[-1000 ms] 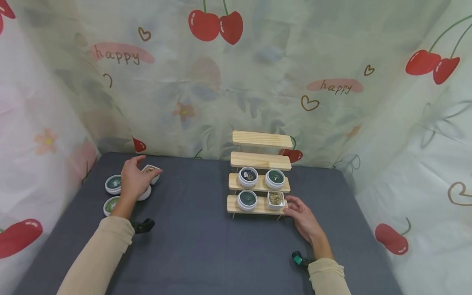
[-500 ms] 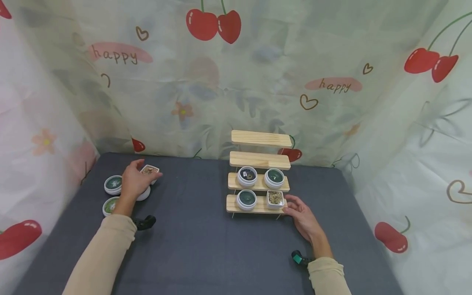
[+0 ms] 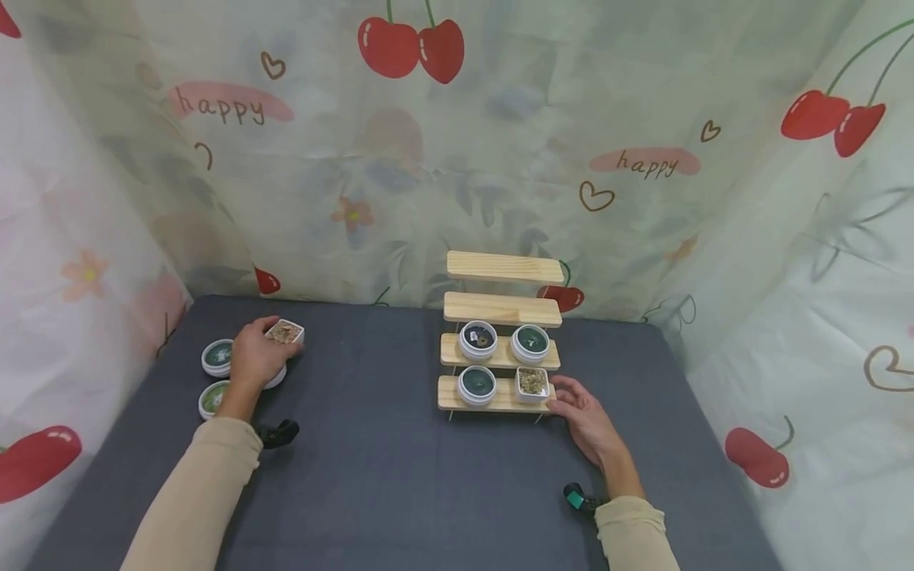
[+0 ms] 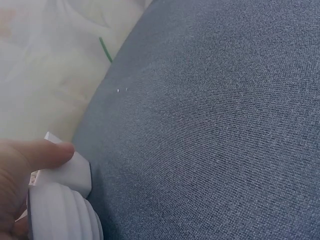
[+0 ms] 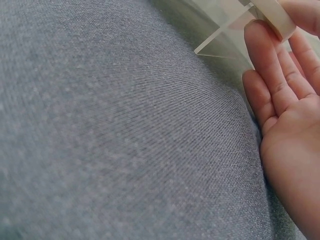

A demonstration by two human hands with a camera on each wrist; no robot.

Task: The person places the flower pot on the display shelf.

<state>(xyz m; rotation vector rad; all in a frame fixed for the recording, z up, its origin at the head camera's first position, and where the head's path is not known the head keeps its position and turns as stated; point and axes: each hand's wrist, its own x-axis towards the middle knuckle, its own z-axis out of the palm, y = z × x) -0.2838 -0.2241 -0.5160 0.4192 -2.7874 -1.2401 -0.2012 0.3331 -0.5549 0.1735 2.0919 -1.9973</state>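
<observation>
My left hand [image 3: 257, 361] grips a small white square pot [image 3: 285, 332] filled with brownish grit, at the far left of the table. In the left wrist view the thumb [image 4: 52, 155] lies along the side of this square pot [image 4: 75, 175], and a ribbed white round pot [image 4: 65, 215] stands close in front of it. My right hand [image 3: 587, 424] holds the right end of the lowest board of a stepped wooden rack [image 3: 503, 309]. Seen from the right wrist, thumb and fingers pinch the board's end [image 5: 277, 20] from above and below.
Two round pots [image 3: 217, 358] with green contents stand left of my left hand. On the rack's two lower boards sit three round pots [image 3: 478, 384] and a square pot [image 3: 532, 383] of grit. A patterned curtain [image 3: 321, 198] encloses the dark table [image 3: 385, 460].
My left hand has shifted slightly left and nearer with the square pot, whose top now shows more fully. My right hand stays at the rack's lowest board.
</observation>
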